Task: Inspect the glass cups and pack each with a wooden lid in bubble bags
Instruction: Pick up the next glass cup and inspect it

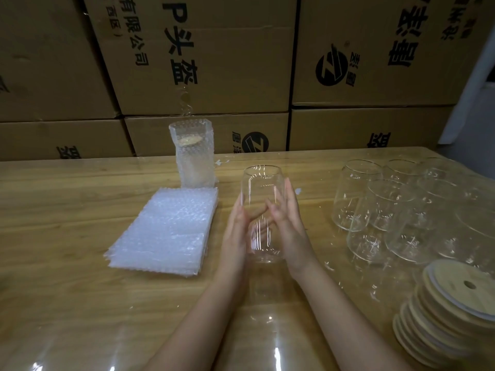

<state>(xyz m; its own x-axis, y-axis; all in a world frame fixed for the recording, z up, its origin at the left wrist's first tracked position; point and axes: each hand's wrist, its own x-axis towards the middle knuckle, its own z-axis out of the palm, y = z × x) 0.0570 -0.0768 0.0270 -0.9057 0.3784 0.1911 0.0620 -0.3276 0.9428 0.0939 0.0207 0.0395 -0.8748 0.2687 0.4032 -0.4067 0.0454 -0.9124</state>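
Note:
A clear glass cup (261, 183) is held upright above the table's middle, between my two palms. My left hand (237, 231) presses its left side with straight fingers. My right hand (288, 223) presses its right side, fingers straight and spread. Several more glass cups (396, 210) stand grouped at the right. A stack of round wooden lids (452, 306) with a hole in each lies at the near right. A pile of flat bubble bags (166, 231) lies left of my hands. Behind it stands a packed bubble bag (194, 156) with a cup and a wooden lid inside.
The wooden table (67, 263) carries a glossy clear cover. Stacked cardboard boxes (203, 62) with printed characters form a wall right behind the table's far edge.

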